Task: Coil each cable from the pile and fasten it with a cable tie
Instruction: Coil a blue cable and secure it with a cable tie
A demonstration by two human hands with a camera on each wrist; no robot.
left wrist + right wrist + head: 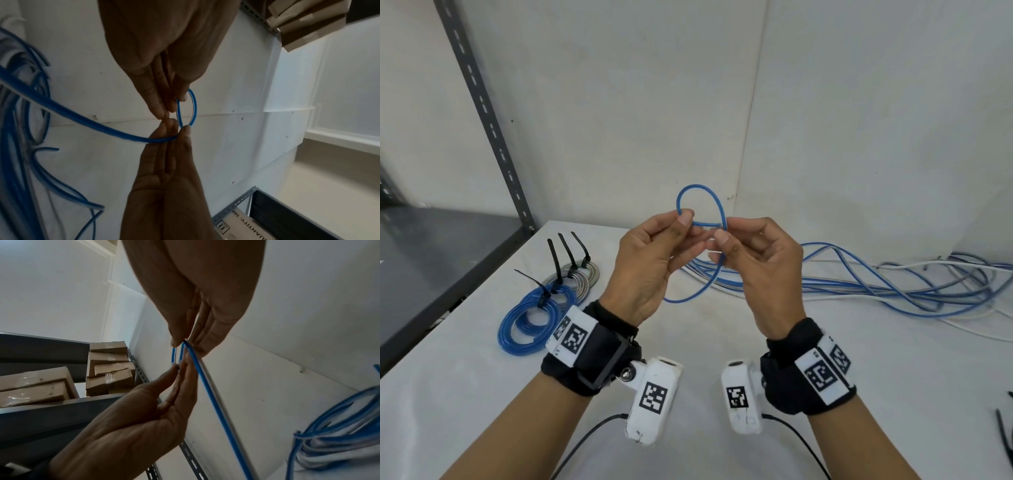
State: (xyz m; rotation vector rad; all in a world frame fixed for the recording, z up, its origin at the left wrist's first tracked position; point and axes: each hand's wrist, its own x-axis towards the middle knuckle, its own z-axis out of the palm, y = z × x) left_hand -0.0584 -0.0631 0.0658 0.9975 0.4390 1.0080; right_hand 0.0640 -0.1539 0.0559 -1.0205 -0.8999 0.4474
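Both hands are raised above the white table [722,342] with a thin blue cable [717,202] between them. My left hand [685,216] pinches it between thumb and forefinger. My right hand [722,236] pinches it where the strands cross, closing a small loop above the fingers. The left wrist view shows that loop [194,107] between the left hand [180,99] above and the right hand [183,129] below. The cable's tail [216,402] runs from the right hand [180,342] down toward the loose pile [893,284].
Several finished coils lie at the left, blue ones [530,318] and grey ones [582,277], each bound with a black cable tie [554,260]. Spare black ties [1003,431] lie at the right edge. A grey metal shelf [431,260] stands left, holding cardboard boxes [109,368].
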